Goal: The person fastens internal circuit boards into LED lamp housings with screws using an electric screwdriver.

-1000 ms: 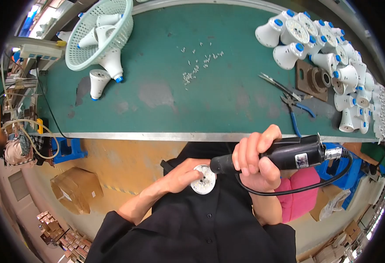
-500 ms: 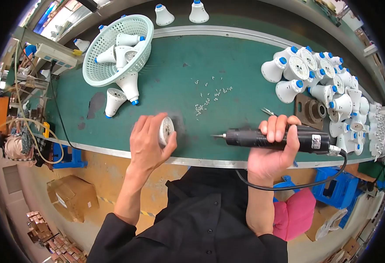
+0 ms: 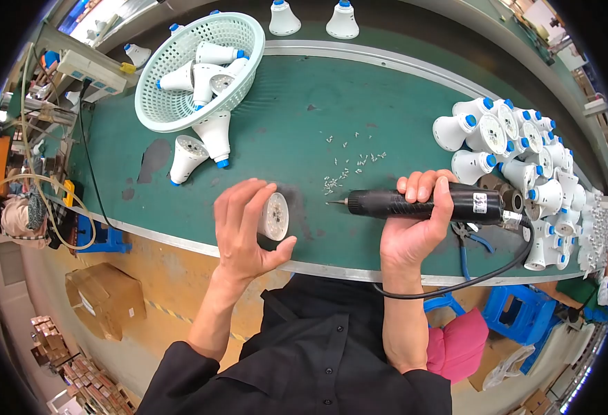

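Note:
My left hand [image 3: 243, 232] curls round a white LED bulb housing [image 3: 275, 216], whose round face with small parts on it points right. The fingers lie along its far side and the thumb is below, slightly apart from the rim. In my right hand [image 3: 418, 221] is a black electric screwdriver [image 3: 387, 205], held level with its bit pointing left. The bit's tip is just below a scatter of small screws [image 3: 333, 184] on the green bench top. Whether a screw sits on the tip is too small to tell.
A pale green basket [image 3: 153, 104] of bulb housings stands back left, with two more housings [image 3: 188, 158] beside it. Many housings [image 3: 487, 135] crowd the right side. Pliers [image 3: 464, 242] lie near the front edge, under the screwdriver's cable [image 3: 456, 286].
The screwdriver has moved left and up, bringing its bit close to the screws. My left thumb has opened away from the housing, whose face has turned more toward me. The whole view has shifted slightly.

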{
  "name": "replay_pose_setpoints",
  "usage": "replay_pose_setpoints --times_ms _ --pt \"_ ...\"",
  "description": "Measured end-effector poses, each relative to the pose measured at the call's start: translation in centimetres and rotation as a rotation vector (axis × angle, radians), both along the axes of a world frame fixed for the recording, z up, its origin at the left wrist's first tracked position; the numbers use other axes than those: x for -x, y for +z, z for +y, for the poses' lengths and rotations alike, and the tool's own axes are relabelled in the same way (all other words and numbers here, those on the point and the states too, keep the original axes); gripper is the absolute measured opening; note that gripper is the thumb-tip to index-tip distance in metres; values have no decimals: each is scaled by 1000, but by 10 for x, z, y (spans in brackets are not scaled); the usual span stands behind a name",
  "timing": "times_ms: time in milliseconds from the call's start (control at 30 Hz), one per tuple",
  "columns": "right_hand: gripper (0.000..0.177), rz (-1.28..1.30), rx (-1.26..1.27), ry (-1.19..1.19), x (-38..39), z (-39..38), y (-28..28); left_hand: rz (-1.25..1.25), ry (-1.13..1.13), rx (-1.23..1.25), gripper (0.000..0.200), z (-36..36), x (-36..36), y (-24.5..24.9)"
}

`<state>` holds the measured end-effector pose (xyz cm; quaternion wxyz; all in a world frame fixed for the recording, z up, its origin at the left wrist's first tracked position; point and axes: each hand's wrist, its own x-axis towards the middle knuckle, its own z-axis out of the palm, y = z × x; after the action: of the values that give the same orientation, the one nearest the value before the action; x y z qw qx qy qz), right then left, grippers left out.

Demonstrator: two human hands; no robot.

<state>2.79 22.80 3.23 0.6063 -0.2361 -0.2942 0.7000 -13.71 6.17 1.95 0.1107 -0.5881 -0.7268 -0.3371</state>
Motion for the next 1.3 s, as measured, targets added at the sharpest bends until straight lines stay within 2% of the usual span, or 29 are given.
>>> replay_pose_setpoints --times_ms 33,133,233,367,500,633,833,1033,1300 --pt "15 19 9 0 -1 0 1 7 4 -45 60 0 -3 1" --pt "13 65 29 -8 -10 -2 2 236 -43 -124 51 0 -17 6" --pt "13 124 46 13 -24 -6 5 202 -124 -96 48 2 -46 9" --pt "13 177 92 -3 -43 -13 10 16 -151 -6 47 14 -66 6" --pt "16 231 94 -9 -58 -19 18 -197 -86 60 50 21 -76 2" --pt "15 266 96 -5 -71 -21 17 -337 -143 87 40 24 -82 3" --pt "13 260 130 -31 -81 -25 12 -311 -188 5 19 27 -88 -3" --pt "15 280 119 -5 -85 -28 13 -297 -198 29 19 24 -91 -2" --pt "11 213 101 15 -87 -31 7 -154 -239 70 19 22 -90 0"
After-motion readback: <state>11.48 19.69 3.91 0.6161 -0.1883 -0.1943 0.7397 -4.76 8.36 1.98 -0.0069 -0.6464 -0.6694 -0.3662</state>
